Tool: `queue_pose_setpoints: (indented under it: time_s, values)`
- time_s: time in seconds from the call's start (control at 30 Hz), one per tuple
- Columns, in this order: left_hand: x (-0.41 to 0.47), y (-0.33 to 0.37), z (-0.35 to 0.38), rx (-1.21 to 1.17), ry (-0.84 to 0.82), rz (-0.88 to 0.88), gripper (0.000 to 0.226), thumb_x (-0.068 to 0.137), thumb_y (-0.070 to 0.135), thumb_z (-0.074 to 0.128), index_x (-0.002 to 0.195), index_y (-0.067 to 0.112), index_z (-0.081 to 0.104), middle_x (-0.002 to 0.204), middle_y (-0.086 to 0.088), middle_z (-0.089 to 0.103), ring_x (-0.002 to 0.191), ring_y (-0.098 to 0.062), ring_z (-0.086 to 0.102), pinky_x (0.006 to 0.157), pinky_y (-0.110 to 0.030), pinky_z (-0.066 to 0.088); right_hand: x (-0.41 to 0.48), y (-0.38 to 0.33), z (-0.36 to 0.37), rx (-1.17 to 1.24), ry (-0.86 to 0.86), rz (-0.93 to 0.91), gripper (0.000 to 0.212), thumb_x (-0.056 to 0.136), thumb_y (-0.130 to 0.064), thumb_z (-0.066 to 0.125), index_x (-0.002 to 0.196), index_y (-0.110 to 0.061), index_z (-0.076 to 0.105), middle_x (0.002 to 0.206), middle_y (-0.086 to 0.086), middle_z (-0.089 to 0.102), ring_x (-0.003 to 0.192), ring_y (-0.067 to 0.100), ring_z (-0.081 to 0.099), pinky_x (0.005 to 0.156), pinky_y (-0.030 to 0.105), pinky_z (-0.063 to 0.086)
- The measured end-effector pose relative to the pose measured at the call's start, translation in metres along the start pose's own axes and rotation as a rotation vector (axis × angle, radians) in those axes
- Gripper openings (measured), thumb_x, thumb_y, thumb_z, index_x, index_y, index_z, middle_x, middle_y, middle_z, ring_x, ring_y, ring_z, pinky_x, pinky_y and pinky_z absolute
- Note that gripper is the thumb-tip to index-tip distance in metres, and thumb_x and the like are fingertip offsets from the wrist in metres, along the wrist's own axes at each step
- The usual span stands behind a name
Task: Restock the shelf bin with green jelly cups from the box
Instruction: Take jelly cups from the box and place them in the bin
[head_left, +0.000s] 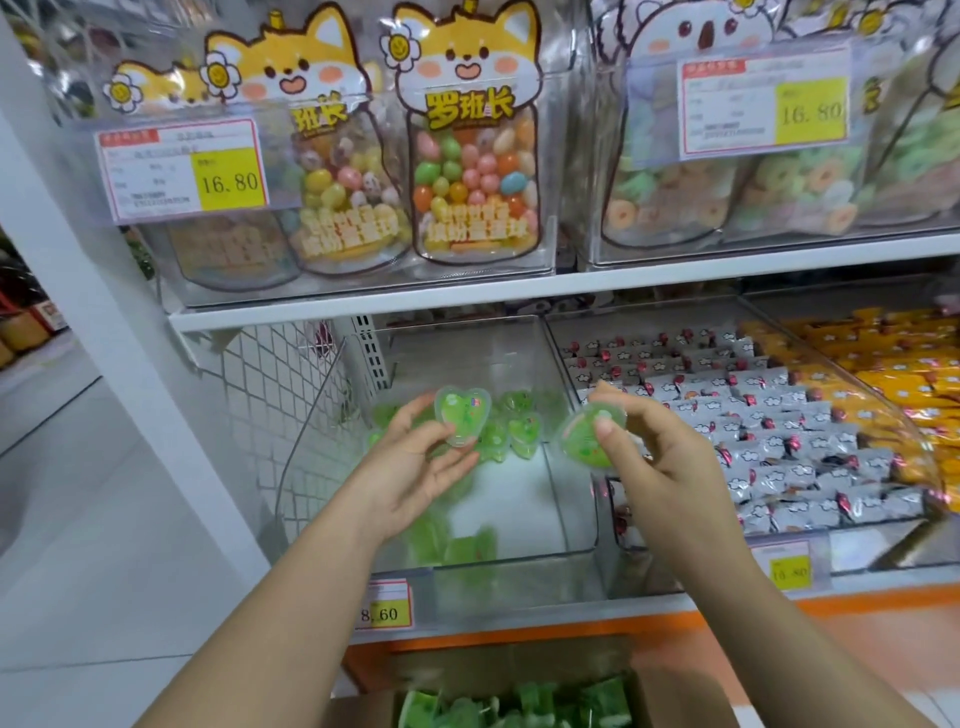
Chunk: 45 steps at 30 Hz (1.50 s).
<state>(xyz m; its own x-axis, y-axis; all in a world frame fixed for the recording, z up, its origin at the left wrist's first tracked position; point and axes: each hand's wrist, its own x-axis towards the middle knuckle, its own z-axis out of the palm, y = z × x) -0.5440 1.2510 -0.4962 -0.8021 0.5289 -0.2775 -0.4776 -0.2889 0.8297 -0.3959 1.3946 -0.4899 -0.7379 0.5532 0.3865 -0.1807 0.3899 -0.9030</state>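
Head view looks down at a clear shelf bin (574, 525) on the lower shelf. The left hand (415, 467) pinches a heart-shaped green jelly cup (462, 415) between thumb and fingertips, with its printed lid facing the camera, above the middle of the bin. The right hand (660, 457) pinches a second green jelly cup (584, 439) with the thumb in front and the fingers behind; this one is tilted and hangs over the right wall of the bin. The two cups are near each other but apart.

Inside the bin, loose green jelly cups (519, 434) lie at the back and along the left side. A cardboard box (680, 696) stands below the shelf, and more green cups (519, 706) fill it. A price tag (384, 608) reading 8.60 sits on the shelf edge under the bin. Just beside the bin, on the right, a neighbouring bin holds grey-white wrapped sweets (753, 415). On the upper shelf stand jelly bean pouches (470, 171).
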Motion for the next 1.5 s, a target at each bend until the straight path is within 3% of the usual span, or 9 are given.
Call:
queue_pose_setpoints:
  time_s: [0.07, 0.2, 0.3, 0.5, 0.67, 0.9, 1.13, 1.37, 1.5]
  values:
    - [0.003, 0.004, 0.000, 0.103, 0.010, 0.031, 0.023, 0.093, 0.000, 0.047, 0.105, 0.019, 0.053, 0.091, -0.009, 0.066, 0.066, -0.018, 0.069, 0.060, -0.030, 0.059, 0.001, 0.001, 0.001, 0.006, -0.003, 0.005, 0.025, 0.091, -0.017, 0.055, 0.088, -0.042, 0.061, 0.110, -0.032, 0.052, 0.102, -0.012, 0.055, 0.077, 0.015, 0.050]
    - [0.018, 0.003, 0.000, 0.402, 0.073, 0.077, 0.010, 0.095, 0.013, 0.052, 0.102, 0.020, 0.055, 0.102, -0.008, 0.065, 0.077, -0.023, 0.067, 0.067, -0.031, 0.058, 0.002, 0.001, -0.001, 0.004, 0.018, 0.009, 0.025, 0.090, -0.018, 0.056, 0.087, -0.042, 0.062, 0.120, -0.025, 0.055, 0.069, 0.002, 0.061, 0.068, 0.023, 0.054]
    - [0.026, -0.003, 0.004, 0.649, 0.153, 0.134, 0.012, 0.095, 0.018, 0.055, 0.089, 0.028, 0.059, 0.102, -0.008, 0.066, 0.075, -0.022, 0.064, 0.056, -0.024, 0.053, 0.002, 0.002, -0.001, 0.026, 0.024, 0.013, 0.024, 0.090, -0.017, 0.057, 0.091, -0.040, 0.062, 0.121, -0.016, 0.058, 0.097, -0.004, 0.059, 0.082, 0.031, 0.054]
    - [0.026, -0.018, 0.006, 0.716, 0.109, 0.069, 0.014, 0.096, 0.016, 0.052, 0.085, 0.024, 0.050, 0.097, -0.004, 0.060, 0.049, -0.010, 0.066, 0.044, -0.020, 0.047, 0.002, 0.002, 0.000, 0.006, 0.002, -0.002, 0.025, 0.090, -0.015, 0.058, 0.089, -0.039, 0.061, 0.114, -0.022, 0.058, 0.092, -0.001, 0.060, 0.077, 0.023, 0.054]
    - [0.022, -0.024, 0.001, 0.848, -0.041, -0.034, 0.024, 0.093, -0.001, 0.051, 0.106, 0.019, 0.053, 0.083, -0.001, 0.049, 0.064, -0.017, 0.063, 0.059, -0.022, 0.052, 0.003, 0.000, -0.001, 0.019, -0.018, -0.004, 0.025, 0.090, -0.016, 0.058, 0.088, -0.040, 0.061, 0.113, -0.025, 0.057, 0.080, -0.010, 0.060, 0.071, 0.020, 0.054]
    - [0.029, -0.014, 0.000, 1.400, -0.298, 0.012, 0.037, 0.090, 0.001, 0.056, 0.120, 0.022, 0.061, 0.105, -0.004, 0.061, 0.082, -0.021, 0.061, 0.084, -0.031, 0.052, 0.002, -0.001, -0.001, -0.016, -0.035, 0.025, 0.022, 0.089, -0.019, 0.058, 0.090, -0.041, 0.061, 0.115, -0.023, 0.060, 0.091, 0.043, 0.056, 0.072, 0.048, 0.052]
    - [0.047, -0.026, 0.014, 1.583, -0.326, 0.162, 0.020, 0.091, 0.004, 0.057, 0.104, 0.011, 0.071, 0.099, -0.006, 0.068, 0.082, -0.008, 0.058, 0.062, 0.000, 0.038, 0.003, -0.001, -0.002, -0.031, -0.032, 0.024, 0.022, 0.089, -0.019, 0.058, 0.091, -0.040, 0.061, 0.114, -0.025, 0.058, 0.089, 0.037, 0.058, 0.075, 0.043, 0.052]
    - [0.046, -0.031, 0.006, 1.656, -0.189, 0.393, 0.029, 0.086, 0.008, 0.063, 0.114, 0.015, 0.065, 0.118, -0.006, 0.063, 0.101, -0.020, 0.060, 0.082, -0.021, 0.041, 0.003, 0.003, -0.003, 0.009, -0.044, 0.017, 0.024, 0.089, -0.016, 0.058, 0.090, -0.040, 0.061, 0.115, -0.021, 0.059, 0.077, 0.003, 0.062, 0.075, 0.033, 0.054]
    - [0.039, -0.024, -0.003, 1.861, -0.253, 0.365, 0.050, 0.082, 0.030, 0.070, 0.129, 0.026, 0.053, 0.131, 0.000, 0.054, 0.117, -0.019, 0.050, 0.093, -0.027, 0.039, 0.003, 0.003, -0.004, 0.018, -0.047, 0.032, 0.026, 0.090, -0.017, 0.058, 0.090, -0.043, 0.060, 0.101, -0.028, 0.062, 0.081, 0.029, 0.060, 0.073, 0.039, 0.053]
